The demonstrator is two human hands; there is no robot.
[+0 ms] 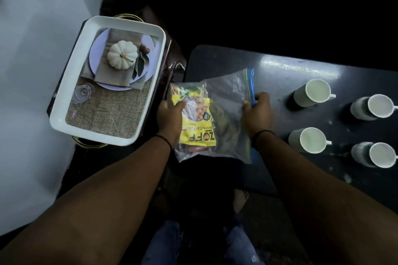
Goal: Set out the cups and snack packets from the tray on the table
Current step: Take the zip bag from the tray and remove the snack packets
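Note:
A clear zip bag with a blue seal lies on the left end of the dark table. Inside it shows a yellow snack packet, with other packets under it. My left hand grips the bag's left side over the yellow packet. My right hand pinches the bag at its blue seal edge. Several white cups stand upright on the table to the right, among them a far cup and a near cup. The white tray sits to the left.
The tray's floor carries a printed picture of a plate, a napkin and a white pumpkin on burlap. It rests on a dark stand with a gold rim. A white wall is at the left. My knees are below.

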